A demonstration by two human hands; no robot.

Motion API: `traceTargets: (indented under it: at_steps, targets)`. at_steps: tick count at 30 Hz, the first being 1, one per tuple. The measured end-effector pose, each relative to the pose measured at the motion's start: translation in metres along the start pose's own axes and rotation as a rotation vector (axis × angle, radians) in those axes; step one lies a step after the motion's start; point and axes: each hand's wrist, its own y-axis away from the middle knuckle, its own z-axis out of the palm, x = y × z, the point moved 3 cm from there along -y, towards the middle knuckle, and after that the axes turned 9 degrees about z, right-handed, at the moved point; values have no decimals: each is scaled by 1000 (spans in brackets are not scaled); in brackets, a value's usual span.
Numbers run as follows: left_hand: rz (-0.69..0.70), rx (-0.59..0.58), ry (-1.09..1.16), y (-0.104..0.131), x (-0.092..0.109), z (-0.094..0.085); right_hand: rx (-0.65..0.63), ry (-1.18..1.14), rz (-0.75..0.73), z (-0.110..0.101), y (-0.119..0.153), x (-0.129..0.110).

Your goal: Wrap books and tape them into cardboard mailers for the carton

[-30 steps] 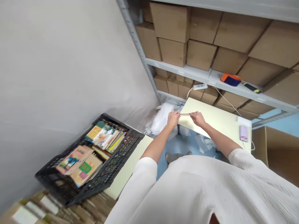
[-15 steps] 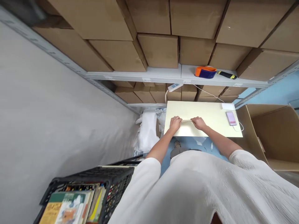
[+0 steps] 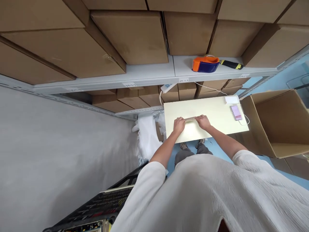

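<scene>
My left hand [image 3: 179, 125] and my right hand [image 3: 203, 121] are closed on the two ends of a thin, flat beige item [image 3: 190, 119]. Only its narrow edge shows, so I cannot tell its kind. Both hands are over the pale cream tabletop [image 3: 205, 106], near its left half. To the right on that top lies a phone [image 3: 236, 112] with a lit, blurred screen. Behind the phone sits a small white box [image 3: 231, 100], and a white cable [image 3: 246, 119] curves off the table's right edge.
Cardboard boxes [image 3: 135, 35] fill the shelf [image 3: 152, 72] ahead. An orange and blue tape dispenser [image 3: 205, 65] and a black-yellow cutter [image 3: 232, 65] lie on its edge. A power strip [image 3: 167, 87] hangs below. An open carton [image 3: 285, 119] stands right, a black crate [image 3: 96, 206] lower left.
My view has shifted and turned, so the shelf looks closer and the crate has slid mostly out of sight. Both hands keep hold of the thin item, which now appears slightly tilted.
</scene>
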Motion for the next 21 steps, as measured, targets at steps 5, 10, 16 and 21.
traceTargets:
  at_steps: [5,10,16,21]
  targets:
    - [-16,-72,-6,-6,1,20,-14,-41,22,12,-9,12]
    - [-29,-123,-3,-2,-5,30,-80,-50,31,28,1,13]
    - [-38,-163,-29,-19,-15,29,-136,-79,-10,36,12,-2]
    - [-66,-189,-17,-38,-18,37,-183,-72,-77,41,11,-11]
